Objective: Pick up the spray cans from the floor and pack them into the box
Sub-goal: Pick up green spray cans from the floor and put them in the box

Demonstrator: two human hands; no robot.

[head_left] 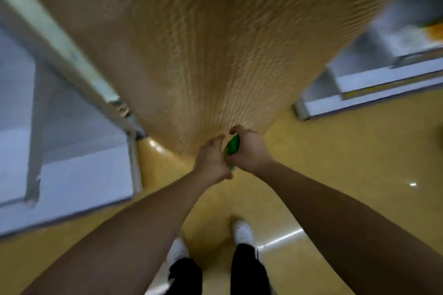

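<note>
One green can [232,148] was held above the floor [335,163], gripped by both the left hand [212,163] and right hand [249,151] beside a pillar [203,43]; no box showed, so packing was judged undone.

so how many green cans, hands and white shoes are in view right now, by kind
green spray can, blurred, gripped between both hands: 1
hands, left hand and right hand: 2
white shoes on the yellow floor: 2
total: 5
</note>
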